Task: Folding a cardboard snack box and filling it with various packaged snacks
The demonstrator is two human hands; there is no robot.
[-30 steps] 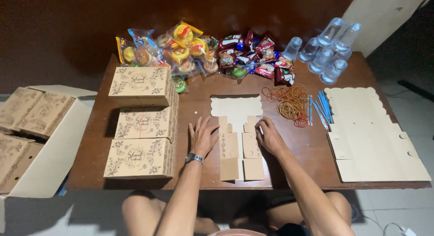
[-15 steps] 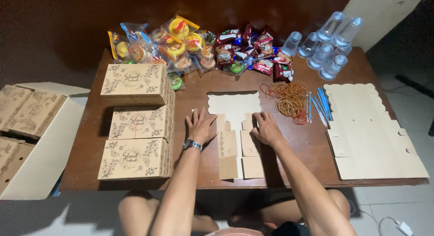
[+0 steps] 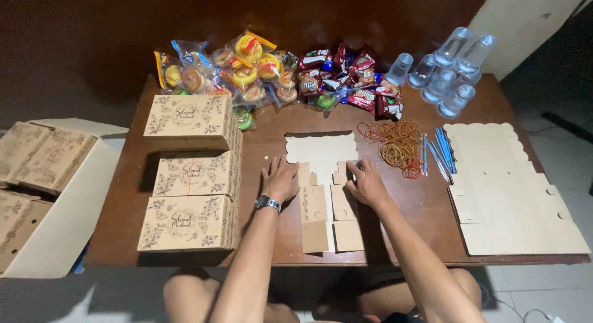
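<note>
A flat, unfolded cardboard box blank [image 3: 321, 155] with a scalloped far edge lies in the middle of the brown table [image 3: 265, 144]. My left hand [image 3: 281, 178], with a wristwatch, presses flat on the blank's left side panel. My right hand [image 3: 364, 182] presses on the right side panel, fingers bent over a flap. Both hands rest on the cardboard, neither lifting it.
Three folded printed boxes [image 3: 191, 174] stand in a row at the left. A stack of flat blanks [image 3: 513, 193] lies at the right. Snack packets [image 3: 272, 72], plastic water cups [image 3: 441, 76], rubber bands [image 3: 395, 144] and blue straws [image 3: 438, 151] sit at the back. An open carton [image 3: 43, 187] holds boxes.
Both hands stay on the cardboard blank, shifting slightly along its side panels. The view has drifted a little; nothing else has moved.
</note>
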